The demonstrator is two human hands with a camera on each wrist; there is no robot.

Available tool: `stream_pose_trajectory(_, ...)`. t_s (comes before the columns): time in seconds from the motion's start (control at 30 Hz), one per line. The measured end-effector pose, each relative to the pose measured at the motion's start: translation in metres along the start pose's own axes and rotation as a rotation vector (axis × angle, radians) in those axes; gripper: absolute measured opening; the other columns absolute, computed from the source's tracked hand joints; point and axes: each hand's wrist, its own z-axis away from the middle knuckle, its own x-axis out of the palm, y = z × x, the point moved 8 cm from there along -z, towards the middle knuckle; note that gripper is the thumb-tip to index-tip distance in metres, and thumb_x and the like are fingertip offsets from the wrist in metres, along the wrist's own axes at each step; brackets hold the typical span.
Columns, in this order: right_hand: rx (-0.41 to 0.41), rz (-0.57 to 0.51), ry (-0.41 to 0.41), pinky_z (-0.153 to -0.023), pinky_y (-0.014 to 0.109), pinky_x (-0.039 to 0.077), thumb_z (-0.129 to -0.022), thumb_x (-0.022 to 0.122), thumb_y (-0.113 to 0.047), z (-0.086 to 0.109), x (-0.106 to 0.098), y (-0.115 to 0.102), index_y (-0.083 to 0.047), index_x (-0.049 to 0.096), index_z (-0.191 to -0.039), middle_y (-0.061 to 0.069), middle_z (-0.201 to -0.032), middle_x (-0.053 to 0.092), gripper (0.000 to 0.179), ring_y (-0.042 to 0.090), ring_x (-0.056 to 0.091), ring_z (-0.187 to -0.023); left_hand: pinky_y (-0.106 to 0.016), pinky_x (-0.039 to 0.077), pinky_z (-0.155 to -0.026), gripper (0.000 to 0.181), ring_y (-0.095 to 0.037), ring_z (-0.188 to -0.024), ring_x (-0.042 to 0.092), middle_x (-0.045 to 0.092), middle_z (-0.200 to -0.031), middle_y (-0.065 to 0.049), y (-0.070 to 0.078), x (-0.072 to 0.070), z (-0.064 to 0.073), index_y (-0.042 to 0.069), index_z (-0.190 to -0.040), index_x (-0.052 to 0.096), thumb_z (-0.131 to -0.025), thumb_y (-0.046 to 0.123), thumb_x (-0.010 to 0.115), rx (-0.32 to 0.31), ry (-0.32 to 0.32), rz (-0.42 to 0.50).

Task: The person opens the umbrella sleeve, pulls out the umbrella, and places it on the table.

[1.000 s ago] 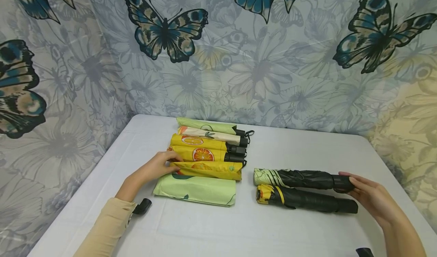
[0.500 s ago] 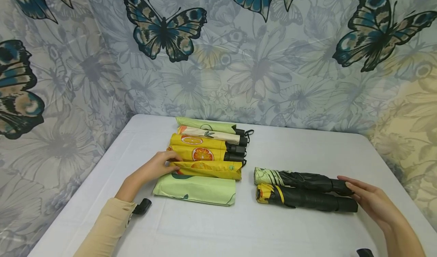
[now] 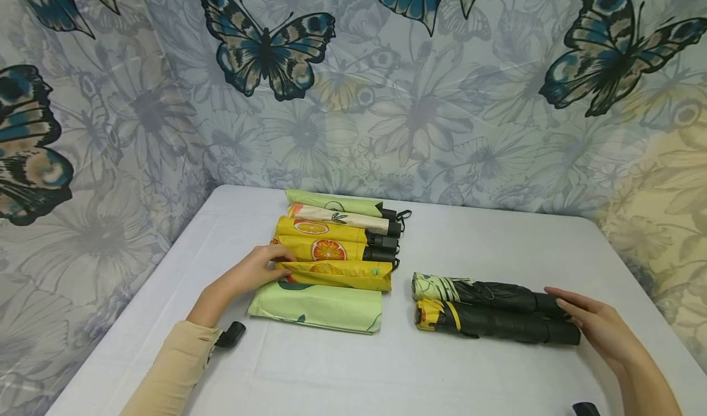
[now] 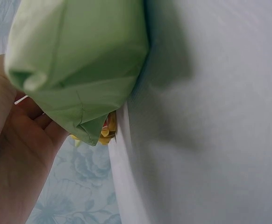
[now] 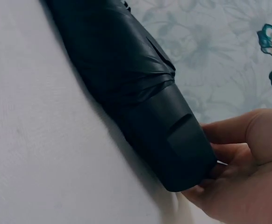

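In the head view, my left hand (image 3: 262,269) pinches the left end of a flat yellow umbrella sleeve (image 3: 342,275) printed with orange slices. A flat light green umbrella sleeve (image 3: 326,308) lies just in front of it and fills much of the left wrist view. At the right, my right hand (image 3: 602,327) grips the handle end of a folded black umbrella (image 3: 497,294) with a green-patterned tip. Against its near side lies another folded black umbrella (image 3: 497,323), whose tip is yellow. My right fingertips are partly hidden behind the handle.
Behind the yellow sleeve lie several sleeved umbrellas in a row: two yellow ones (image 3: 328,249), a cream one (image 3: 342,219) and a green one (image 3: 331,202), with black handles to the right. They rest on a white-covered table (image 3: 469,379) before a butterfly-print backdrop (image 3: 386,127).
My right hand has shifted the green-tipped umbrella's handle end slightly toward me, closing the gap to the yellow-tipped umbrella. My left hand has stayed in place.
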Motion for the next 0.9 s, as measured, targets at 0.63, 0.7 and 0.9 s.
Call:
stream_pose_trajectory(0.63,-0.040,0.138,0.060,-0.075,0.003,0.039,-0.104,0.043,-0.036,0.000,0.004,-0.009,-0.020,0.051,-0.143,-0.047,-0.106,0.041,0.042,-0.034,0.036,-0.093,-0.034,0.057,-0.088,0.021,-0.022,-0.101,0.067,0.070,-0.106,-0.005,0.001,0.000,0.001,0.010,-0.108,0.069,-0.088,0.007,0.071,-0.011,-0.007,-0.001)
stream_pose_trajectory(0.7,-0.035,0.135,0.065,-0.075,0.004,0.040,-0.104,0.044,-0.036,0.000,0.004,-0.009,-0.018,0.052,-0.142,-0.047,-0.105,0.041,0.042,-0.033,0.037,-0.093,-0.034,0.057,-0.088,0.021,-0.022,-0.101,0.067,0.070,-0.106,-0.005,0.001,0.001,0.001,0.009,-0.109,0.069,-0.088,0.008,0.071,-0.013,-0.008,-0.002)
stream_pose_trajectory(0.9,0.008,0.102,0.067,-0.075,0.005,0.041,-0.103,0.045,-0.039,-0.001,0.002,-0.006,-0.025,0.055,-0.138,-0.046,-0.103,0.042,0.039,-0.032,0.038,-0.092,-0.034,0.057,-0.088,0.022,-0.022,-0.101,0.067,0.070,-0.107,-0.006,0.001,0.001,0.001,0.009,-0.109,0.070,-0.088,0.008,0.072,-0.005,-0.006,-0.006)
